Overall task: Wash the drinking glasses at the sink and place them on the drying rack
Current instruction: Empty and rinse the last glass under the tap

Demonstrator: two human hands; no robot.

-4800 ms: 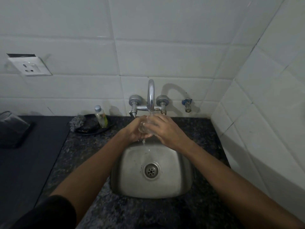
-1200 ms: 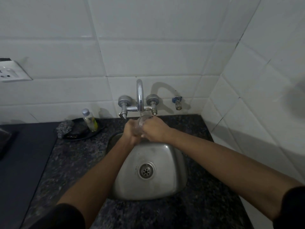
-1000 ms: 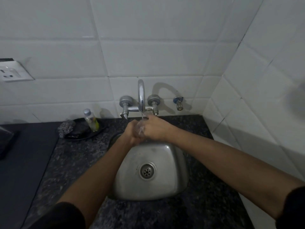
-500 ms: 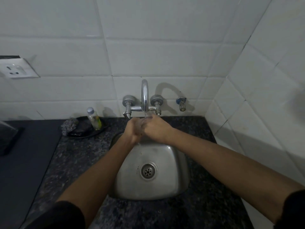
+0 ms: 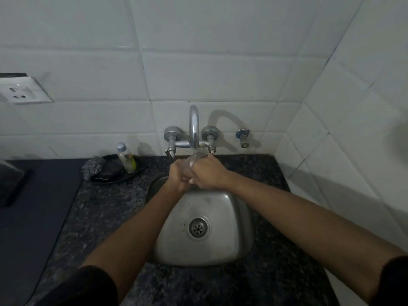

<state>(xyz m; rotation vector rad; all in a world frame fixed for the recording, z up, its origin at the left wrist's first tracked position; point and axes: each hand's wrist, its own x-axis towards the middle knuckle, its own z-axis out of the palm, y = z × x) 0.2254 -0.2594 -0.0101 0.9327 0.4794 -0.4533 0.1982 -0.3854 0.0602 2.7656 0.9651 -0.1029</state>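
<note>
Two tiled walls (image 5: 198,69) meet over speckled counter (image 5: 106,208), steel sink (image 5: 229,250)

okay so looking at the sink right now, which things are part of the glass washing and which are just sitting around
In use: drinking glass, left hand, right hand, faucet, sink.

Lying about: small bottle, dark dish, scrubber, wall socket, spare tap.

spout (image 5: 194,127) close above, basin (image 5: 223,246) open below
</note>
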